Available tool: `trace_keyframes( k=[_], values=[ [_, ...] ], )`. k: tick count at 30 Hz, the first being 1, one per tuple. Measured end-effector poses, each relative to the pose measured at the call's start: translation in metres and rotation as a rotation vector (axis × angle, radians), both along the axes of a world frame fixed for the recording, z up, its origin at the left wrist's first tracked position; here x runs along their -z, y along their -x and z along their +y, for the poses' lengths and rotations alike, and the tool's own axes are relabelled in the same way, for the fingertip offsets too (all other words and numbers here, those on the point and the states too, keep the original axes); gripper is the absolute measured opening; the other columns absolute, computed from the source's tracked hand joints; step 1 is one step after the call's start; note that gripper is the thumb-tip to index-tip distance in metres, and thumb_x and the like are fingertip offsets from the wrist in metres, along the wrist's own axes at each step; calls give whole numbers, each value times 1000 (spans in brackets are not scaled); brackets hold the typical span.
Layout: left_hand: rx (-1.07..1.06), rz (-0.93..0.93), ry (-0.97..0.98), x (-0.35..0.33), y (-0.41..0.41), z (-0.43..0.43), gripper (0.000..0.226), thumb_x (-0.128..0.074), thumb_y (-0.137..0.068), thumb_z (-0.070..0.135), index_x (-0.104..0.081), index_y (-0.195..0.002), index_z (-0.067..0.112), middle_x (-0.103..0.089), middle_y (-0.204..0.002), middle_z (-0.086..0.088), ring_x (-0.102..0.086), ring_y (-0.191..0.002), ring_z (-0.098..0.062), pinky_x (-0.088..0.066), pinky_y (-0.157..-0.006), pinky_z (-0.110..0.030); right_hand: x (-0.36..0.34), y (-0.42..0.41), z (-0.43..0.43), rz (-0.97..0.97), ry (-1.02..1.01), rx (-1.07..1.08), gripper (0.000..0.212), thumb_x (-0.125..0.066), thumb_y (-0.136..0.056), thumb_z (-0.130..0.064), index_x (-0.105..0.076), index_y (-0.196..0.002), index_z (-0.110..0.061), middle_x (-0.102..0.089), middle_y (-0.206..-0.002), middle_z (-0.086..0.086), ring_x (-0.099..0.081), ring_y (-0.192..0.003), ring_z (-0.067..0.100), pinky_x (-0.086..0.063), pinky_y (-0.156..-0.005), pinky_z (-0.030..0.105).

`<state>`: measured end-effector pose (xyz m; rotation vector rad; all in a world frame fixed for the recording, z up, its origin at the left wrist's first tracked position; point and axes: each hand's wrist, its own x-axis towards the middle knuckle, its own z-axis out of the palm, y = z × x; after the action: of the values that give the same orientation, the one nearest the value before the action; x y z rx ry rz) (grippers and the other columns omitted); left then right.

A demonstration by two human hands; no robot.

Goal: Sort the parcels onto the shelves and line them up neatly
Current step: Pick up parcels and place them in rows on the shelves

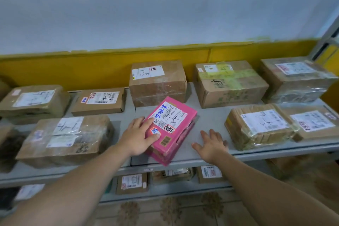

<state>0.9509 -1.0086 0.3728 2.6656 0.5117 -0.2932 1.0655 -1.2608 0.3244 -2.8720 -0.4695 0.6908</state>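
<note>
I am pressing my left hand [140, 135], fingers flat, on the pink parcel [176, 115]; my right hand [211, 146] is spreading open just beside it, holding nothing; the parcel is lying askew on the grey shelf [207, 119], one corner overhanging the front edge; brown parcels [157, 86] are sitting in two rows around it; squaring this one into the gap, I judge, is what is left here.
</note>
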Motion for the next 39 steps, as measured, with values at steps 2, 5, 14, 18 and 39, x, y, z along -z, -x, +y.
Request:
trace_keyframes(
  k=[2,5,14,18,39],
  values=[
    [-5,19,-114,-8,-9,0,76,-39,-87,71,-10,-151,43,1,-162,0,7,-148,-23,-7,-117,-55,11,-5,-1,-10,54,-15,79,-24,-90,-74,-1,-156,-36,11,-165,2,10,-151,28,-2,-117,56],
    [-48,40,-197,-15,-27,-27,94,-33,-73,86,-9,-151,40,3,-162,-3,9,-148,-30,1,-112,-63,28,-6,-3,-47,96,-27,80,-12,-86,-78,13,-153,-40,22,-163,1,20,-149,28,6,-116,56],
    [-29,206,-179,2,-39,-47,120,-36,-52,95,15,-147,42,26,-158,-6,22,-143,-38,12,-106,-67,35,-2,-3,-74,114,-46,81,-5,-83,-79,14,-152,-40,23,-163,1,23,-148,28,9,-114,58],
    [122,215,-198,-8,-39,-23,118,-49,-58,87,12,-149,42,24,-159,-3,21,-144,-36,12,-109,-63,20,-4,-2,4,129,-67,84,-17,-87,-79,11,-154,-37,22,-163,2,21,-149,28,6,-116,57],
    [-92,131,-183,1,-45,-21,110,-29,-63,96,11,-149,41,13,-161,-3,13,-146,-34,-2,-109,-69,-66,-83,-85,-204,140,221,77,-15,-91,-75,-2,-157,-37,7,-166,4,9,-151,31,1,-116,62]
  ],
)
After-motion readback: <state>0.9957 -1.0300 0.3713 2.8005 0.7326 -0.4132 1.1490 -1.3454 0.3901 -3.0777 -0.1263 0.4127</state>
